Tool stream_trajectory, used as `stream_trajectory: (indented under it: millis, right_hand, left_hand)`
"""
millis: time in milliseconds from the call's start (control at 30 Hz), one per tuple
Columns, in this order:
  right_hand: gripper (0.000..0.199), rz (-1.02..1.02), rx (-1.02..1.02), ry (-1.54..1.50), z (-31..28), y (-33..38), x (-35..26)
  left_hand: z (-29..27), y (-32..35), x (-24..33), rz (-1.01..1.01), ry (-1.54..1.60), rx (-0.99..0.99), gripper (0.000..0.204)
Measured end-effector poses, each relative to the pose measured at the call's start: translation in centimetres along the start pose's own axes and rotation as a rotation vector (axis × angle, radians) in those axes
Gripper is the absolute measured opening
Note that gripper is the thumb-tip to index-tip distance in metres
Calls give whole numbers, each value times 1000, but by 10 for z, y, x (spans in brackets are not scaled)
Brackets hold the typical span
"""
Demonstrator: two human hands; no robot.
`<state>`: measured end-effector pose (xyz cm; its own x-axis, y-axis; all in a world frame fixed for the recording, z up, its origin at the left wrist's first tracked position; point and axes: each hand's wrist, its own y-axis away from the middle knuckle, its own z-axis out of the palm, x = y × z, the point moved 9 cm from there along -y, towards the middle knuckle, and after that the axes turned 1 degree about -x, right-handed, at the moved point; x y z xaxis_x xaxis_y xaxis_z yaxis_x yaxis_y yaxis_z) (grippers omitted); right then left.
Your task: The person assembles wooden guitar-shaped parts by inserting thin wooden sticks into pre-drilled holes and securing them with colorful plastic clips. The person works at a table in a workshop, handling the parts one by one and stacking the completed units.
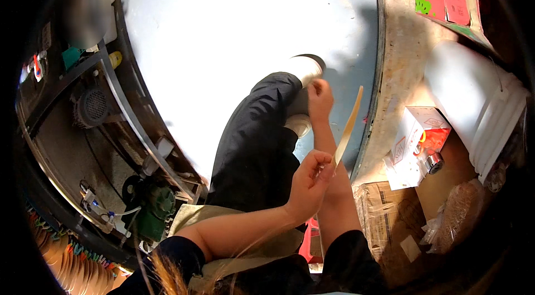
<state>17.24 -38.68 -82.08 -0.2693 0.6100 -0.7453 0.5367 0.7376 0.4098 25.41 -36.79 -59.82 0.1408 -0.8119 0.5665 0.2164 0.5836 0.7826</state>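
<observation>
Hair strands (pixel 167 274) hang nearest. Left hand (pixel 311 181) pinches the pale strip (pixel 349 128) by its lower end; right hand (pixel 320 100) curls, contents indeterminable. Strip raised, not yet set down; further progress cannot be judged.

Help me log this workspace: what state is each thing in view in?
Bare left hand: pinching
Thin, curved, pale tan strip: held near one end, other end free
Bare right hand: fingers curled, contents unclear
White cardboard box with red markings: open, contents showing
Dark green rounded machine: running or stopped, unclear
</observation>
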Motion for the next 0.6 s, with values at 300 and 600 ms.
stream_trajectory:
  millis: [300,600]
  right_hand:
    - [19,-228,-219,389,81,-4,-23]
    - [25,797,-635,-538,104,11,54]
  left_hand:
    - [-18,-9,39,135,39,64,6]
    - [-21,-11,65,276,-42,8,10]
